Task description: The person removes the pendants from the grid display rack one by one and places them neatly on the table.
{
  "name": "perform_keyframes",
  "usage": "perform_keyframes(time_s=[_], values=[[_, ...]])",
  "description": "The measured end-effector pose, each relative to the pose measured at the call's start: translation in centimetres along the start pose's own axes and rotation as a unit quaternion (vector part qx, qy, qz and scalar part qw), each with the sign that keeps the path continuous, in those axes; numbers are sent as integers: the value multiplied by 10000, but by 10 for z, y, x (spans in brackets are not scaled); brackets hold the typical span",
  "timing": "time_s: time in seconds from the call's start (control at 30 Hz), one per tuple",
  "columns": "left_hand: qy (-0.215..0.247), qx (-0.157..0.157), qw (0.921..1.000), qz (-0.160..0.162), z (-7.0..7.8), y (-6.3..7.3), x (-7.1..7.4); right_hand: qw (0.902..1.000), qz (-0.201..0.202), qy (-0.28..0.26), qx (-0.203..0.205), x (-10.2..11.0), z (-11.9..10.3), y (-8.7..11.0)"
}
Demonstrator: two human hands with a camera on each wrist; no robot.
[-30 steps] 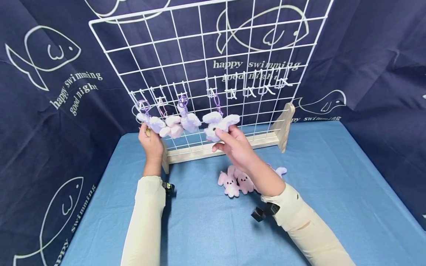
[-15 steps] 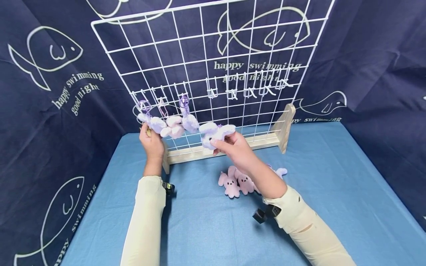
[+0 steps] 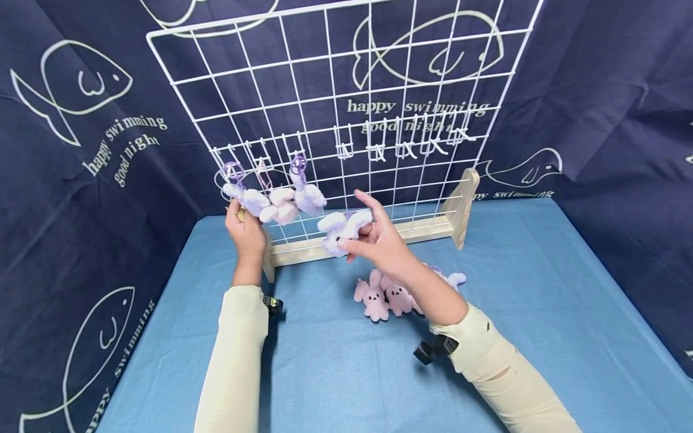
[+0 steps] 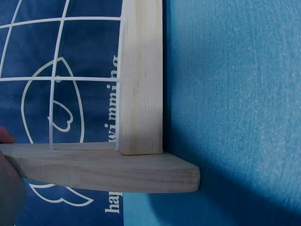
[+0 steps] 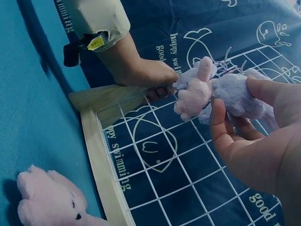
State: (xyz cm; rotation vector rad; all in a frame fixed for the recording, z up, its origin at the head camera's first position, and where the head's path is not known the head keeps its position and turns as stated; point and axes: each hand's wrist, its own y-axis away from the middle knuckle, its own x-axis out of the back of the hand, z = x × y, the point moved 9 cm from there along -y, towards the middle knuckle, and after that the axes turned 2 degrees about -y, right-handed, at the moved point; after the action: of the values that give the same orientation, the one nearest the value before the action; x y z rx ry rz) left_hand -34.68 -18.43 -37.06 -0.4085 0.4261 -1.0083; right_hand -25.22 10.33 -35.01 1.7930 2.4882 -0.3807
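Now the right hand (image 3: 381,240) pinched a fuzzy purple toy (image 3: 334,228) between its thumb and fingers, with the pointing finger sticking up. This toy was up in the air in front of the white wire rack (image 3: 333,96), above the table (image 3: 335,361). The left hand (image 3: 247,233) gripped the wooden post (image 4: 108,172) at the left end of the rack. Close to it, three soft toys hung in a row: a purple one (image 3: 251,201), a pink one (image 3: 281,206) and another purple one (image 3: 310,198). White hooks (image 3: 344,150) stuck out farther right. Two pink toys with little faces (image 3: 375,300) lay on the table, near the right arm, which partly hid one more purple toy (image 3: 456,279).
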Motion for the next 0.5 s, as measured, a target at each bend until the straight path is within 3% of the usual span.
perform_keyframes(time_s=[0.27,0.5], values=[[1,37,10000,-62,0,-1,1,9982,-50,546,-226,1,8,4],[-96,39,9999,-126,-1,0,1,9950,139,951,285,6,2,5]])
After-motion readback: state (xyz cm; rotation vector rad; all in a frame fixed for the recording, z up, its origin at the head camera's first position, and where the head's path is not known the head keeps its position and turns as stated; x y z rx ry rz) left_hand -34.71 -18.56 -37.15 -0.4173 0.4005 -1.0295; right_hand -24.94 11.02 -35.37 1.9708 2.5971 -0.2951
